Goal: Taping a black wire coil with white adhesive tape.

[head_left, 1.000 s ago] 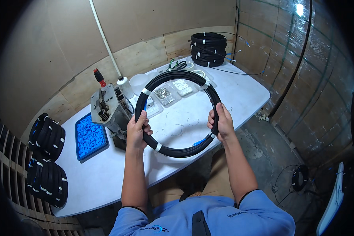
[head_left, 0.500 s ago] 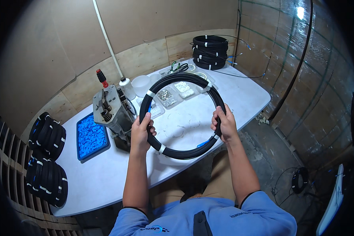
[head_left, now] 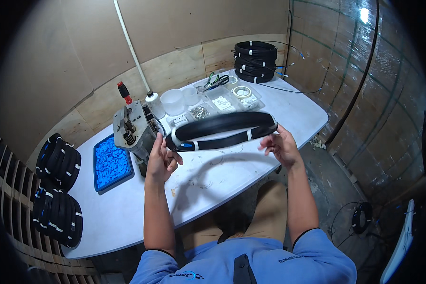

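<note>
A coil of black cable (head_left: 225, 125) is tilted almost edge-on above the table, its upper side smeared by motion. White bands wrap it, and a blue end piece shows near its left end. My left hand (head_left: 162, 160) holds that left end loosely, thumb against it and the other fingers curled below. At the right end, my right hand (head_left: 283, 146) supports the coil near the base of the thumb, its fingers loosely bent and partly blurred. The exact contact on this side is partly hidden.
Left of the coil stands a metal bench press (head_left: 133, 128) with a red-black handle, beside a tray of blue pieces (head_left: 112, 163). Behind are small-parts containers (head_left: 199, 111), a bottle (head_left: 155, 103) and pliers (head_left: 216, 81). More cable coils (head_left: 255, 61) stand stacked at the back right and left edge (head_left: 57, 215).
The coil has tipped from facing me as an open ring to nearly edge-on. Both hands have loosened their wrap around it, and the right hand has moved slightly outward.
</note>
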`<state>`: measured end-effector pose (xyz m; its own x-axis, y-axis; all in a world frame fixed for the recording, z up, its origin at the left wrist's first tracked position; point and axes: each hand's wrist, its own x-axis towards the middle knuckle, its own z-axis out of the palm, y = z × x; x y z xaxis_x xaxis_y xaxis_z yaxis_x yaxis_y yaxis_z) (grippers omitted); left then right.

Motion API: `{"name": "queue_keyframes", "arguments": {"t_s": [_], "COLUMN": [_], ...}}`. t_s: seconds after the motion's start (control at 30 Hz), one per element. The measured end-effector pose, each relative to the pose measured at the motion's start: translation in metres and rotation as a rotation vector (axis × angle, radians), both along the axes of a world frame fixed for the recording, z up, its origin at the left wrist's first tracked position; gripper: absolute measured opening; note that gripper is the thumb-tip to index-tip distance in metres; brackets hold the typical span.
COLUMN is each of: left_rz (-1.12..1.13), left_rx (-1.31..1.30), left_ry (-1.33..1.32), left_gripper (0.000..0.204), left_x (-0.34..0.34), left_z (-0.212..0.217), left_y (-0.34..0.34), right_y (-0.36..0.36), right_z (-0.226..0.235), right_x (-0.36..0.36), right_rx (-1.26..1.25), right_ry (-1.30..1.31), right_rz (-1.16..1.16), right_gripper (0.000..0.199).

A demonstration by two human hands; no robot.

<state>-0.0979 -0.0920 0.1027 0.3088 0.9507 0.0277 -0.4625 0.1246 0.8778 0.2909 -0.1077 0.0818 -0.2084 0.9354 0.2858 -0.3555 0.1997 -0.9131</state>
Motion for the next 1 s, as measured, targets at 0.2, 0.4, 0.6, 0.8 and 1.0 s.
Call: {"name": "queue_keyframes", "arguments": {"t_s": [0.2,0.4,0.6,0.8,1.0], "left_rz": [0.084,0.124,0.341,0.360,0.385], "left_rx": [0.110,0.137,0.119,0.149,0.169], "left_ry": [0.365,0.669,0.283,0.104,0.120], "left_gripper": [0.048,0.048,0.047,0.041,0.043], "left_x": [0.001,0.007,0.038,0.061,0.070], "left_z": [0.000,0.004,-0.015,-0.008,0.006], "left_y": [-0.007,-0.011,-0.004,-0.014,-0.023], "right_y": [0.015,0.015,0.006,0.007,0.005], "right_z": [-0.002,-0.014,-0.015,-0.017,-0.015], "right_x": [0.007,-0.025,-0.043,-0.045,-0.044], "right_rx": [0.042,-0.101,-0.203,-0.194,-0.286], "right_ry": [-0.514,0.090,0.251,0.298,0.280], "right_rz": [-0.367,-0.404,-0.376,-0.399,-0.372], "right_gripper": [0.033,0.045,0.038,0.035,0.044]}}
